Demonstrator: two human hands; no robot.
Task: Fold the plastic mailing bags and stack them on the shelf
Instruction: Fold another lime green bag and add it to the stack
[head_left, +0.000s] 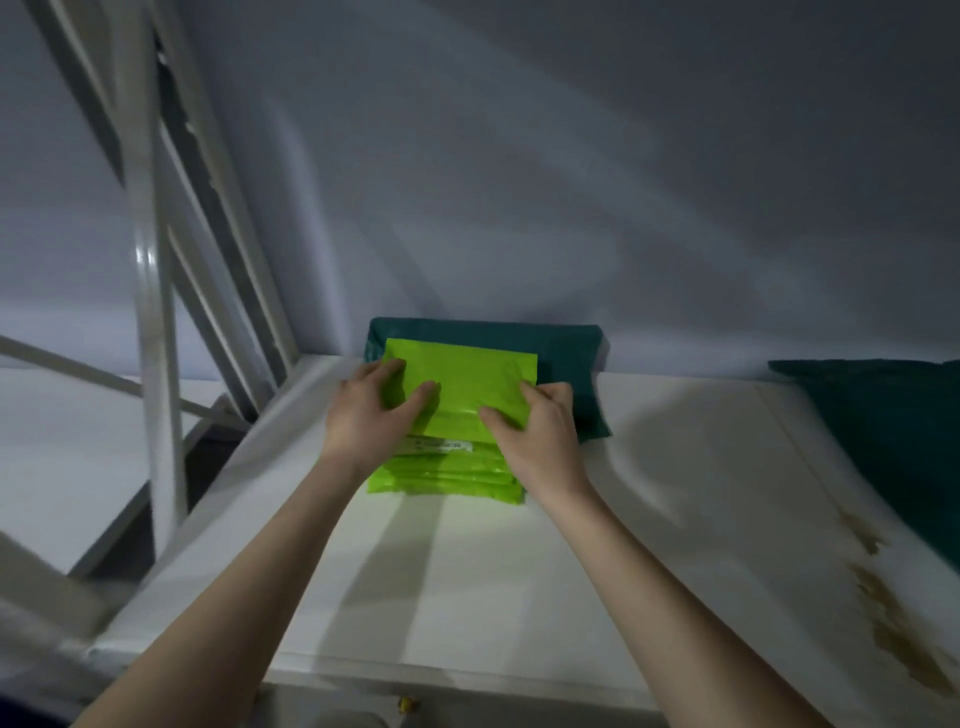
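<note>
A stack of folded lime-green mailing bags (447, 478) lies on the white shelf (467, 582) near the wall. The top green bag (467, 379) sits a little further back, overlapping a dark teal folded bag (571, 353) behind it. My left hand (371, 410) grips the top bag's left edge, thumb on top and fingers curled round the side. My right hand (535, 426) grips its right edge the same way. A white label strip (441, 445) shows on the bag just below.
Another dark teal bag (893, 431) lies at the shelf's right end. White metal frame bars (156, 312) rise at the left. Brown stains (893, 618) mark the shelf's right front. The grey wall (519, 182) closes the back.
</note>
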